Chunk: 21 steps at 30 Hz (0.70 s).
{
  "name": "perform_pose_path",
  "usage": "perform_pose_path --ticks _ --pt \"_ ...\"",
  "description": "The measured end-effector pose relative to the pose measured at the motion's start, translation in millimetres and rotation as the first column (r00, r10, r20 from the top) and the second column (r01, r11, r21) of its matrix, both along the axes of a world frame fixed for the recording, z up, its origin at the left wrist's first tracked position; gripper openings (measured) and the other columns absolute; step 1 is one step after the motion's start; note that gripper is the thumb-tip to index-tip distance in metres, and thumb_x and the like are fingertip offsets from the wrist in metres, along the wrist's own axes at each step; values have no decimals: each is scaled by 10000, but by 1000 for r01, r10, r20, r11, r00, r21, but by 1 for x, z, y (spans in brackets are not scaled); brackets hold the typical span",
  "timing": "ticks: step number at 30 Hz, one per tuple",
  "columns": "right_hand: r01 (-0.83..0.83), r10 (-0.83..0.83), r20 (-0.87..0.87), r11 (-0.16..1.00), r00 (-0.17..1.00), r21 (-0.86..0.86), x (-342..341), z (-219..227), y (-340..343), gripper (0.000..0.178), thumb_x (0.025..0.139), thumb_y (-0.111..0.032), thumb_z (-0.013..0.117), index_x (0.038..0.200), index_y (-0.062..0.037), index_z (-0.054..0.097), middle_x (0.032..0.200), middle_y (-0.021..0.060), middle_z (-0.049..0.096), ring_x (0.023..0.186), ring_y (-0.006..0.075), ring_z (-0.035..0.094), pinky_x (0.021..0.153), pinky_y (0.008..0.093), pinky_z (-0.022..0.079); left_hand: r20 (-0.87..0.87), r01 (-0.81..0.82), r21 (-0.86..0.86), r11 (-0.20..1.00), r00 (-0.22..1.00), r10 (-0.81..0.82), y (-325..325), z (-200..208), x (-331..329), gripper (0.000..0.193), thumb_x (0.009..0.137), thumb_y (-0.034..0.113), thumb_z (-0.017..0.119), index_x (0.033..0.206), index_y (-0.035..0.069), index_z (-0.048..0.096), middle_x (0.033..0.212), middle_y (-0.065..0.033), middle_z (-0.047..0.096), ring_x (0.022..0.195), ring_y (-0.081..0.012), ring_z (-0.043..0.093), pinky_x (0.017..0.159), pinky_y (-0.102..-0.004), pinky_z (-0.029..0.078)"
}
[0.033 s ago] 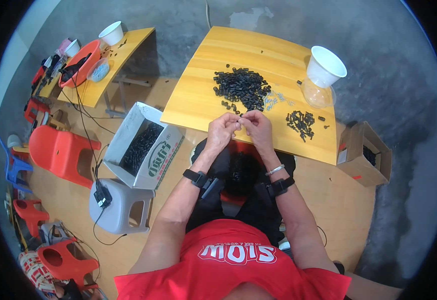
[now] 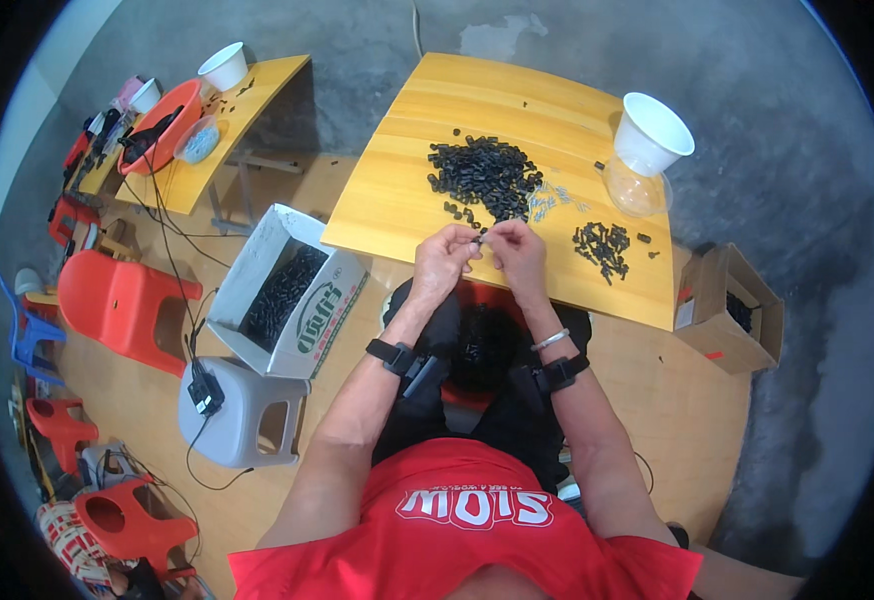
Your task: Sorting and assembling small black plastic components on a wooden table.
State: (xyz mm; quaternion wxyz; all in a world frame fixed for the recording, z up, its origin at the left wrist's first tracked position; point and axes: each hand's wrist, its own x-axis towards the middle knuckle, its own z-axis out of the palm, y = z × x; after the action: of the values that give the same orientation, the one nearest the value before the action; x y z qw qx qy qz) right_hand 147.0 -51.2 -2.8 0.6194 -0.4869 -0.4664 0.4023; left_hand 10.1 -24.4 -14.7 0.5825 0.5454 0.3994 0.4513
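Observation:
Both of my hands meet at the near edge of a yellow wooden table (image 2: 387, 200). My left hand (image 2: 442, 262) pinches a small black part (image 2: 477, 240) between its fingertips. Close beside it, my right hand (image 2: 519, 262) is closed in a pinch; what it holds, if anything, is too small to make out. Just beyond my fingers spreads a large pile of short black cylindrical parts (image 2: 482, 172). Small silvery pins (image 2: 547, 203) lie at the pile's right side. Farther right is a smaller heap of longer black pieces (image 2: 602, 248).
A white tub (image 2: 654, 135) and a clear plastic container (image 2: 635, 188) stand at the table's right edge. A cardboard box (image 2: 714, 300) sits right of the table. To the left are a white carton of black parts (image 2: 332, 315), a grey stool (image 2: 232, 415) and loose cables.
My right fingertips have drawn slightly away from my left ones, and the small black part shows a little more. The piles look the same.

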Motion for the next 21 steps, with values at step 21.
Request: perform_pose_path --ticks 21 --pt "19 -24 66 997 998 68 4 -5 -3 54 800 -25 608 849 -24 584 815 56 609 692 139 635 460 237 435 187 -48 -85 995 980 63 6 2 -6 170 863 -19 525 1027 -12 570 857 -67 622 763 -129 628 633 -206 517"
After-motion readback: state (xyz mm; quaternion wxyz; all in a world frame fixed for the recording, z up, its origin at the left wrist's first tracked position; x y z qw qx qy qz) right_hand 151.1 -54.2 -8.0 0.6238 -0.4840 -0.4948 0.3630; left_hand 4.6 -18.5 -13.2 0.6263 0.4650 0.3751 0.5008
